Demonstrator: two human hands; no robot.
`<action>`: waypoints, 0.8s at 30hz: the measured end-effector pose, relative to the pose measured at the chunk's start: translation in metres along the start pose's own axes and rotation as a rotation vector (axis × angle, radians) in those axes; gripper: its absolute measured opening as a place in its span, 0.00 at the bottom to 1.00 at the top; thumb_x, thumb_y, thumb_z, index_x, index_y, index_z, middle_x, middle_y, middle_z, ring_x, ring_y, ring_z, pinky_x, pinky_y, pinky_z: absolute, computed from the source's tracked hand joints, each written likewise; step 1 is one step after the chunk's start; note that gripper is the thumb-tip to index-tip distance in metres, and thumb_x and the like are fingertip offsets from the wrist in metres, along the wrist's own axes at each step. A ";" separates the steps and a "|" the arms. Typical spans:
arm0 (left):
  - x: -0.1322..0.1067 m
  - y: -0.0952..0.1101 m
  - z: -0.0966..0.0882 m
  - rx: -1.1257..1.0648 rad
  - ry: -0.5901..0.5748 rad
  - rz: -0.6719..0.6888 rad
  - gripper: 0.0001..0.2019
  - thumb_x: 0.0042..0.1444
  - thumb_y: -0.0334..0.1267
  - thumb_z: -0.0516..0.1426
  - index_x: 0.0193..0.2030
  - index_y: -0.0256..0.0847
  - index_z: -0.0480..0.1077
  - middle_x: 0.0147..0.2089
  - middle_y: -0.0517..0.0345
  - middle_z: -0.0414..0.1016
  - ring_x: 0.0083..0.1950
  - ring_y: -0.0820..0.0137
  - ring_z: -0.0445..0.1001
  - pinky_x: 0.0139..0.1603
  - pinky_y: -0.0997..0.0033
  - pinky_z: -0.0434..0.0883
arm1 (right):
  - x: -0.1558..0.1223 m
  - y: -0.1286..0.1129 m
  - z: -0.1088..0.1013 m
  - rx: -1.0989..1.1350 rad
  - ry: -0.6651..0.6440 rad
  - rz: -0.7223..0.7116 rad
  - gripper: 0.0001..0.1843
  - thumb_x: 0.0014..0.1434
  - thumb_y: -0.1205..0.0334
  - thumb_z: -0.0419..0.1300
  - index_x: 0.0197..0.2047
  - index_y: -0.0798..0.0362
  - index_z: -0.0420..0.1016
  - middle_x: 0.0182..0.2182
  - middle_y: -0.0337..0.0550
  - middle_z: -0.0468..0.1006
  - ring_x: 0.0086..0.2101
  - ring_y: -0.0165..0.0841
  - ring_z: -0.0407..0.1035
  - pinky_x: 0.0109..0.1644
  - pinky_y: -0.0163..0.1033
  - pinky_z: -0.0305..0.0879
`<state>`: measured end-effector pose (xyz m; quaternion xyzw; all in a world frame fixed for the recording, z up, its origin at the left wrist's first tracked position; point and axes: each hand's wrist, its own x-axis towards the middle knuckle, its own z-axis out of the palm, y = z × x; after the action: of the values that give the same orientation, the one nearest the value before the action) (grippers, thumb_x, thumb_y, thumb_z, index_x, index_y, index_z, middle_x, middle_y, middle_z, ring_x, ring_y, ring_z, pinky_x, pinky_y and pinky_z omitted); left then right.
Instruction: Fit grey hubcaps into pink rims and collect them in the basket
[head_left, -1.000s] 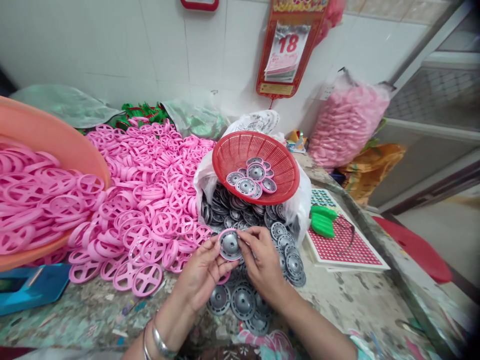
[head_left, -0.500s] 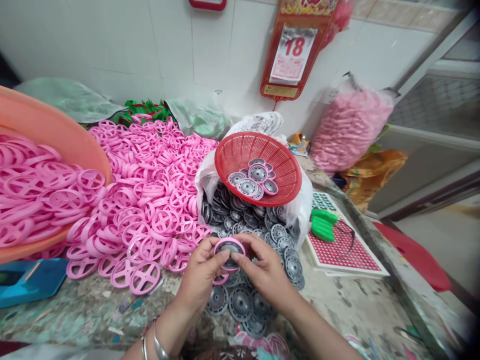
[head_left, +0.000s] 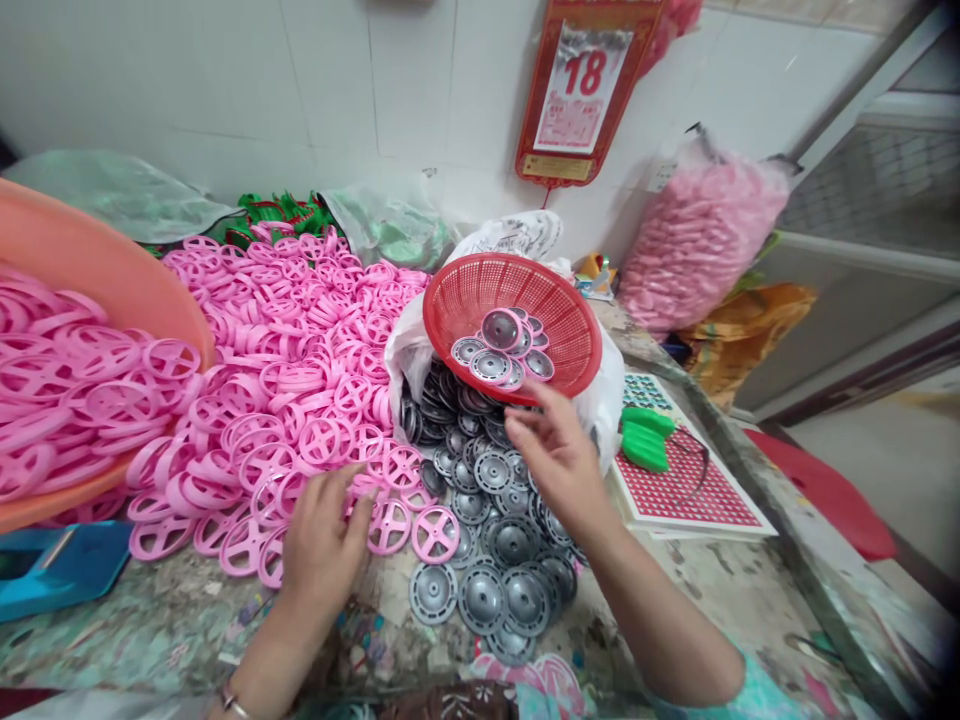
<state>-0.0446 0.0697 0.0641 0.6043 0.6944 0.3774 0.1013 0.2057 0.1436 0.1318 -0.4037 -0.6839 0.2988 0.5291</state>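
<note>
My left hand (head_left: 326,525) is over the near edge of a heap of pink plastic wheel rims (head_left: 326,440), thumb and fingers apart, with nothing visibly held. Whether its fingertips touch a rim I cannot tell. At the front lip of a red mesh basket (head_left: 585,375), my right hand (head_left: 559,450) is open with its fingers stretched out. Inside the basket lie several grey discs set in pink rims (head_left: 491,365), one of them on top of the others. Below, loose grey discs (head_left: 514,540) spill from a white plastic bag (head_left: 611,385) onto the table.
An orange tub (head_left: 169,290) full of pink rims leans at the left, near a blue tool (head_left: 67,565). Sticker sheets (head_left: 690,490) with a green object (head_left: 646,438) on top lie at the right. Behind stands a clear bag of pink parts (head_left: 705,230).
My hands have parted. The pink-rimmed grey disc they held together is no longer in them, and one more lies in the basket. My left hand has moved left to the pink rims, my right toward the basket.
</note>
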 end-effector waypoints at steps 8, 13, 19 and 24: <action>-0.007 -0.027 -0.020 0.350 -0.162 -0.181 0.18 0.60 0.40 0.46 0.51 0.39 0.70 0.48 0.45 0.74 0.46 0.55 0.73 0.42 0.57 0.69 | -0.045 0.032 0.013 -1.070 -0.472 -0.014 0.23 0.58 0.60 0.59 0.56 0.57 0.68 0.49 0.58 0.70 0.48 0.47 0.66 0.51 0.51 0.65; -0.011 -0.009 -0.014 -0.295 -0.079 -0.236 0.15 0.54 0.44 0.55 0.47 0.43 0.73 0.46 0.54 0.77 0.47 0.61 0.73 0.50 0.60 0.67 | -0.041 0.033 0.014 -1.093 -0.501 -0.035 0.19 0.63 0.62 0.51 0.56 0.57 0.69 0.48 0.57 0.72 0.45 0.43 0.68 0.51 0.49 0.64; -0.014 0.019 0.010 -0.949 -0.268 -0.389 0.13 0.51 0.42 0.59 0.44 0.43 0.75 0.45 0.54 0.76 0.47 0.61 0.74 0.51 0.57 0.69 | -0.041 0.014 0.018 -0.244 -0.245 0.264 0.16 0.65 0.54 0.48 0.45 0.52 0.72 0.43 0.48 0.74 0.42 0.37 0.69 0.47 0.45 0.66; -0.015 0.027 0.017 -0.574 -0.199 -0.019 0.10 0.53 0.36 0.57 0.39 0.48 0.79 0.50 0.52 0.71 0.55 0.61 0.68 0.57 0.57 0.65 | -0.051 -0.008 0.036 0.684 -0.132 0.866 0.15 0.58 0.48 0.57 0.38 0.51 0.67 0.35 0.40 0.74 0.32 0.32 0.70 0.32 0.37 0.69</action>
<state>-0.0101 0.0619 0.0654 0.5785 0.5517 0.4963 0.3388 0.1754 0.0963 0.1042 -0.4335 -0.3511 0.7189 0.4147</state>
